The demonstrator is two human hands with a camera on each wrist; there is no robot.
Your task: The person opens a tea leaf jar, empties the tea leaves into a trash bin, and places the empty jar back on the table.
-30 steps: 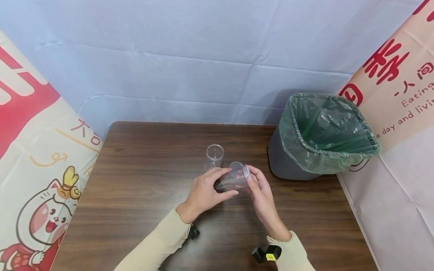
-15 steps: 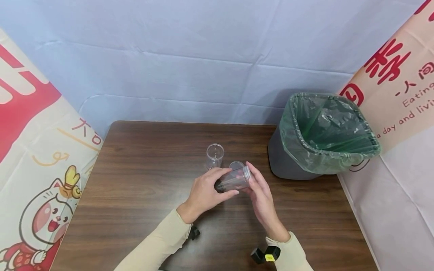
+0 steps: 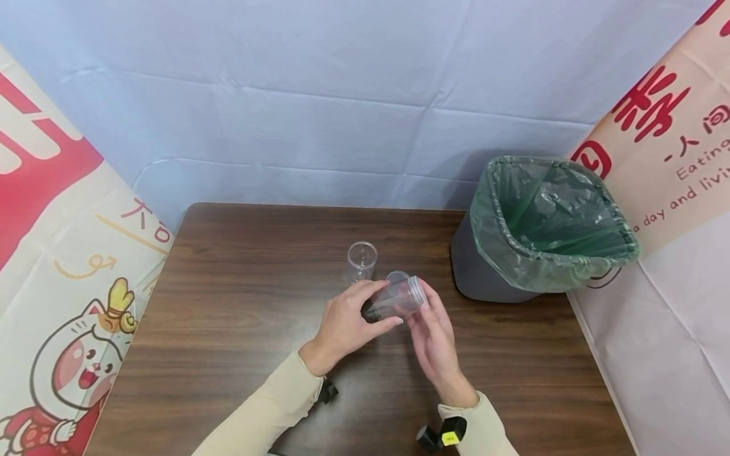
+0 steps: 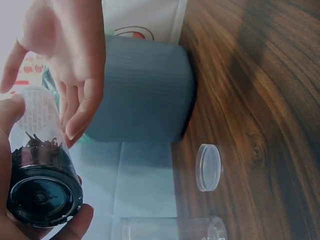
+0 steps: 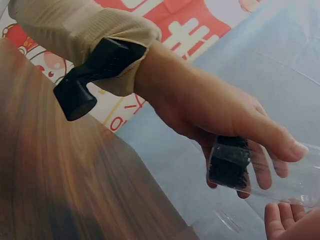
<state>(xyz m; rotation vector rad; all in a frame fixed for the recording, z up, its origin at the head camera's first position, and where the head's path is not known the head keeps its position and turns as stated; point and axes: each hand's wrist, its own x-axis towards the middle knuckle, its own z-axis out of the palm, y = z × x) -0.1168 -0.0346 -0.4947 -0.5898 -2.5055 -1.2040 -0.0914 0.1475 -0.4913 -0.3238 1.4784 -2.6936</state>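
Observation:
My left hand (image 3: 341, 322) grips a clear plastic jar (image 3: 392, 300) around its lower end, holding it tilted above the table. Dark, loose, tea-like leaves (image 4: 41, 152) are gathered at the jar's base. A ridged, translucent end (image 3: 417, 291) points toward my right hand (image 3: 438, 342). In the head view, the right fingers lie behind that end and the thumb is close below it. The left wrist view shows these fingers spread, loosely bent beside the jar. Beyond the jar, a round clear lid (image 4: 208, 167) lies on the table. A second clear jar (image 3: 362, 259) stands upright behind it.
A grey bin (image 3: 485, 266) with a green liner (image 3: 559, 215) stands at the right of the brown wooden table (image 3: 256, 266). Pale blue cloth (image 3: 285, 126) hangs behind the table, with printed banners at both sides.
My right hand has shifted slightly left and turned at the jar's ridged end, its thumb dropping lower. The left hand keeps its hold, the jar barely moving.

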